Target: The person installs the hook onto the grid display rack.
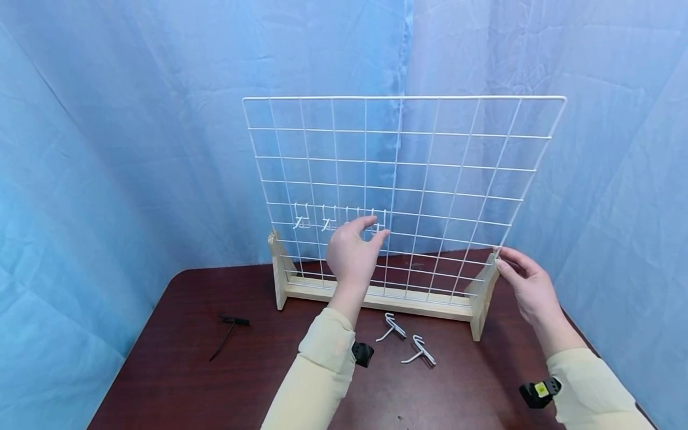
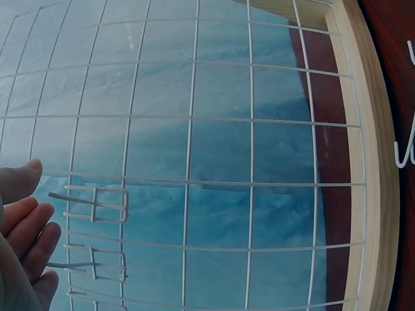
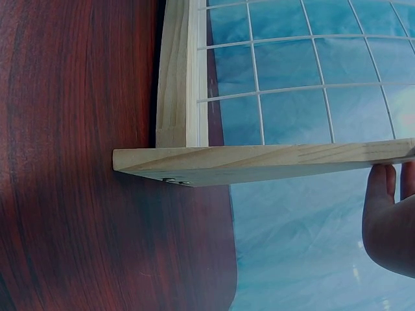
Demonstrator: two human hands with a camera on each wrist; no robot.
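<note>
A white wire grid panel (image 1: 408, 173) stands in a wooden base with wooden side supports (image 1: 484, 292). Several white hooks (image 1: 300, 222) hang in a row on one of its lower wires. My left hand (image 1: 352, 251) is in front of that row, thumb and fingers apart around the rightmost hook (image 1: 381, 227). The left wrist view shows these fingers (image 2: 39, 233) beside the hook ends (image 2: 91, 202), pinching nothing. At the right support's top, my right hand (image 1: 529, 286) grips the wood at the panel's edge. Its fingers (image 3: 382, 188) press the support's outer face in the right wrist view.
Two white hooks (image 1: 393, 326) (image 1: 421, 351) lie on the dark red table (image 1: 188, 382) in front of the base. A black hook-like piece (image 1: 231, 325) lies further left. Blue cloth (image 1: 134, 149) hangs behind and at both sides.
</note>
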